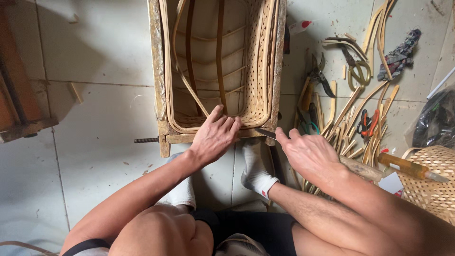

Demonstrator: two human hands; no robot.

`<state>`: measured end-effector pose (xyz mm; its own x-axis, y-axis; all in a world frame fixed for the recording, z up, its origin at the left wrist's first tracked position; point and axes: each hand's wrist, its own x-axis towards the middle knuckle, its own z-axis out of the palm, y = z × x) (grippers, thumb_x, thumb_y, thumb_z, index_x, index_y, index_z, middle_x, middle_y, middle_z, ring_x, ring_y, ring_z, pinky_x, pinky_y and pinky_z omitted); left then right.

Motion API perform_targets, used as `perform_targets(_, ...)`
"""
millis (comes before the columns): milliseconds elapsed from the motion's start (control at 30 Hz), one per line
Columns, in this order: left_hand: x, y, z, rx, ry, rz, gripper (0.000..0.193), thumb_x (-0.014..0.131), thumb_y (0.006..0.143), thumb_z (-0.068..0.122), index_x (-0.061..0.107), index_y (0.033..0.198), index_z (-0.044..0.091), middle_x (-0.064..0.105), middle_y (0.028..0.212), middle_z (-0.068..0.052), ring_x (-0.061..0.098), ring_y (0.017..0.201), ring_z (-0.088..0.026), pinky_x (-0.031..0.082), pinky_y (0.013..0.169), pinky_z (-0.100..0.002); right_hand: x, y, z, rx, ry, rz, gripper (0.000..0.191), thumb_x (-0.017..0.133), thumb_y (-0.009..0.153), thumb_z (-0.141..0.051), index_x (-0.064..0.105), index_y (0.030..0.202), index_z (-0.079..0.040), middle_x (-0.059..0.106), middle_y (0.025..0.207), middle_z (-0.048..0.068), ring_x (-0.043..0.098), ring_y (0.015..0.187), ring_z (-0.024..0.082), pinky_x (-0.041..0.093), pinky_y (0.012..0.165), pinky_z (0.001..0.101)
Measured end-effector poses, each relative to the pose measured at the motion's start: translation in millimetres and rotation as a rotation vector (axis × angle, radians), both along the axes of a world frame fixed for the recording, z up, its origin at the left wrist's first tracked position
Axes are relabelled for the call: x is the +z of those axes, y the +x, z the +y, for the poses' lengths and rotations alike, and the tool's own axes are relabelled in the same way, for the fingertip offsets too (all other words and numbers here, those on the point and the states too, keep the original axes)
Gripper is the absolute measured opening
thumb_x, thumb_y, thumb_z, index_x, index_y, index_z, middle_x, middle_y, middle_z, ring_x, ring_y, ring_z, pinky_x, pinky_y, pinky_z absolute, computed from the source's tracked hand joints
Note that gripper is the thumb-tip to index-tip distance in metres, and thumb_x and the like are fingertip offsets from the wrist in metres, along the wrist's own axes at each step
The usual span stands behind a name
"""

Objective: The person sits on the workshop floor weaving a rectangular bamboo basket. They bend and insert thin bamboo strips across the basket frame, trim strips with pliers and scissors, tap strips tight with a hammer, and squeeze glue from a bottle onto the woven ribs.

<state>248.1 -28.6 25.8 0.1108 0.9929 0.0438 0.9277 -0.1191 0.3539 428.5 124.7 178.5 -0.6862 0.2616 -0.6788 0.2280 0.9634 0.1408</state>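
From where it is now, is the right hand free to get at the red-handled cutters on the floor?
Probably not at once: the right hand grips a knife at the basket frame. The red-handled cutters lie uncovered among bamboo strips just beyond it.

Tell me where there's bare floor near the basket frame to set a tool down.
Open tile floor lies left of the basket frame, bordered by the wooden piece at the far left and the left hand. Right of the frame is crowded: pruning shears, bamboo strips, woven basket. The right hand holds a knife.
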Motion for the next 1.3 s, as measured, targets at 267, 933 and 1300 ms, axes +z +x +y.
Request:
perform_targets(267,-5.1,-2.5,-3.9,0.045,0.150,-0.085,0.038,0.060,0.093,0.022,0.063,0.121,-0.002,0.066,0.091,-0.006,0.068,0.088,-0.019,0.045,0.088,-0.036,-25.2,33.1,-16.3,-0.179,-0.037,0.207,0.051,0.060,0.095,-0.015,0.052,0.145,-0.007,0.061,0.079,0.015,0.064,0.052,0.023,0.055,0.045,0.0362)
perform_targets(933,1.1,-11.4,0.2,0.018,0.063,-0.183,0.048,0.066,0.093,0.037,0.060,0.123,0.000,0.066,0.097,-0.010,0.067,0.096,-0.024,0.043,0.093,-0.040,63.4,13.6,45.1,-0.129,-0.018,0.448,0.046,0.044,0.108,-0.031,0.048,0.151,-0.016,0.073,0.114,0.016,0.070,0.075,0.025,0.058,0.055,0.0340)
perform_targets(1300,36.4,-112.6,-94.7,0.209,-0.009,-0.083,0.047,0.073,0.084,0.029,0.064,0.125,0.009,0.069,0.116,-0.008,0.066,0.116,-0.025,0.030,0.119,-0.051,-109.5,112.7,110.6,-0.777,-0.016,0.386,0.048,0.063,0.096,-0.030,0.057,0.131,0.002,0.069,0.107,0.033,0.066,0.100,0.052,0.053,0.085,0.0569)
